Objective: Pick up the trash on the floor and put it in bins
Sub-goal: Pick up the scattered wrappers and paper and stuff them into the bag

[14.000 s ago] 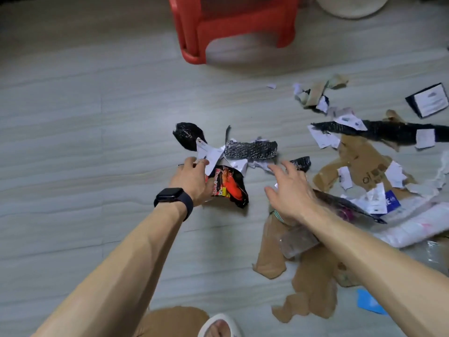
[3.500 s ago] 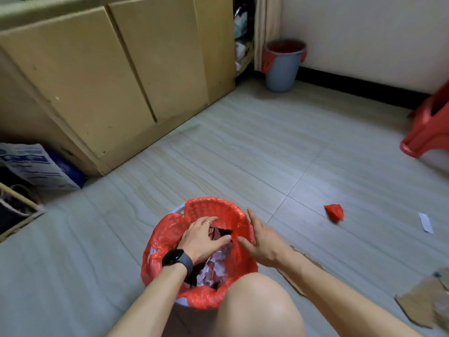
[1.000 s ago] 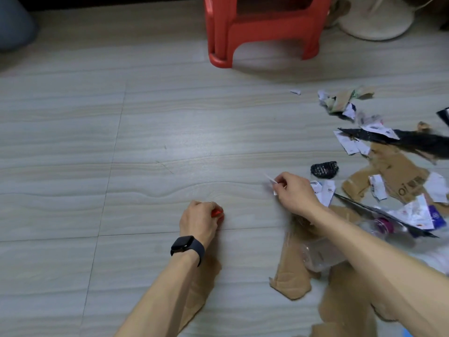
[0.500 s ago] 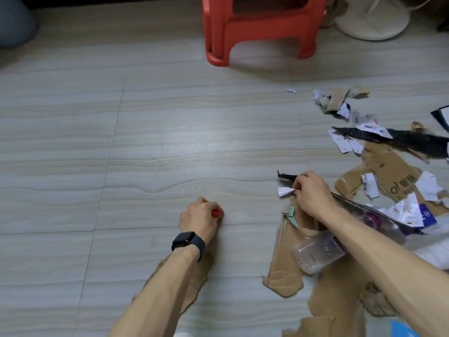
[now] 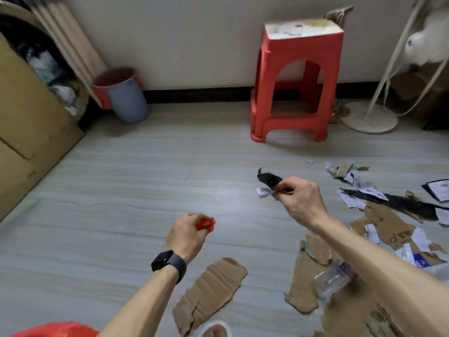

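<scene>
Writing first: torn cardboard (image 5: 393, 235) at right reads "oi", the rest too blurred. Left hand (image 5: 187, 235), above the floor (image 5: 121, 203), curls around a red scrap (image 5: 206, 223) that pokes out rightward. Right hand (image 5: 300, 203) pinches a black plastic scrap (image 5: 268, 179) and a white paper scrap (image 5: 263, 192). The black one's long axis runs up and left from the grip. Grey bin (image 5: 126, 96) with a red liner stands at back left.

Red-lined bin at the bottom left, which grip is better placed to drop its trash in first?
Probably the left. The left grip, holding a red scrap, is nearer the red-lined bin; the right grip, pinching a black scrap and white paper, is farther right.
</scene>
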Available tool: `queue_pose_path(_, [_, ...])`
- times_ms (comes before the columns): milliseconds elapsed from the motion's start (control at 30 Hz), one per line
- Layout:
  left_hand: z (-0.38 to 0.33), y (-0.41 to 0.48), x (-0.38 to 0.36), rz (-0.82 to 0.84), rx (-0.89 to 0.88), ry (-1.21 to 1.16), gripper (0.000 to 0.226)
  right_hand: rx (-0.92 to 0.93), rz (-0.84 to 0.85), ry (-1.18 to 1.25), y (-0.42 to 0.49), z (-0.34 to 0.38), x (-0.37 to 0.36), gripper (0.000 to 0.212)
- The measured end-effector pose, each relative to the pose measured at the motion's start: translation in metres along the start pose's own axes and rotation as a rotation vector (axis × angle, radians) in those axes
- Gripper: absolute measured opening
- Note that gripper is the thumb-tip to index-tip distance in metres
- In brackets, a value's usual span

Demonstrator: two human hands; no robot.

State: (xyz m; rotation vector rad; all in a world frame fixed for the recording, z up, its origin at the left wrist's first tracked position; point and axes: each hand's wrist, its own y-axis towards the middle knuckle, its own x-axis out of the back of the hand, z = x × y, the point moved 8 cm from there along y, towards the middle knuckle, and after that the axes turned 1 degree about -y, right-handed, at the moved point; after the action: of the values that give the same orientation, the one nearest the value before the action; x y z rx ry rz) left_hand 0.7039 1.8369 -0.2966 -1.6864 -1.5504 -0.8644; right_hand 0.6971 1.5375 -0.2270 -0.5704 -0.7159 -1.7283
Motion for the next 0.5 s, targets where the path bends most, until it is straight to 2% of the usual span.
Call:
queue_pose_path(200, [0.043, -0.086, 0.158, -0.253, 0.047, -0.055, 0.011, 0.54, 0.094, -0.054, -0.058, 0.184, -0.017, 0.013])
queue_pose_path(300, [0.087, -0.134, 0.202, -0.338, 0.123, -0.028, 0.013, 0.754, 0.179, -0.133, -0.093, 0.256, -0.044, 0.009])
queue_pose_path(400, [0.139, -0.178, 0.224, -0.344, 0.239, -0.01, 0.015, 0.832, 0.217, -0.121, -0.124, 0.305, -0.069, 0.006])
queue_pose_path(500, [0.188, -0.224, 0.248, -0.373, 0.343, -0.004, 0.014, 0.836, 0.283, -0.052, -0.158, 0.343, -0.101, 0.01])
